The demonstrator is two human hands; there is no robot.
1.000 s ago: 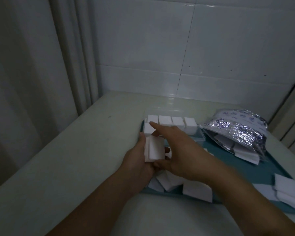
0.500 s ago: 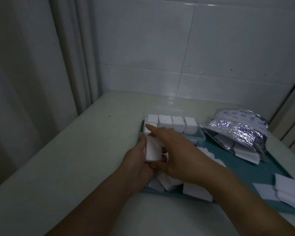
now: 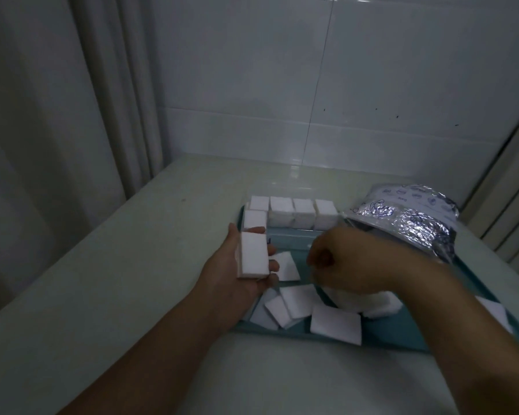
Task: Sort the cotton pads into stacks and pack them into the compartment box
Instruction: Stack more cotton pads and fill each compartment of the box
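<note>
Here, in the head view, the left hand holds a stack of cotton pads upright in its palm, thumb along the far side and fingertips curled round the near edge. The right hand hangs over the middle of the tray, fingers bent inward toward the loose pads; whether it pinches one I cannot tell, since the fingertips are hidden under the knuckles.

More pads lie scattered on the near part of the tray, some overlapping, one larger piece lying apart toward the front rim. The clear box sits at the far left corner of the tray, with four stacks filling its back row and a fifth in the near left compartment. A crinkled foil bag lies at the far right, touching the box.

The pads look very light, soft and thin, so a single one should lift best with a fingertip pinch at a free corner or edge, especially where it overhangs a neighbour. A stack likely compresses and fans apart easily; it probably wants holding across its two flat faces or squared by opposite edges, with light pressure. The dim light makes separate layers hard to tell. The pale surface carries the tray.
</note>
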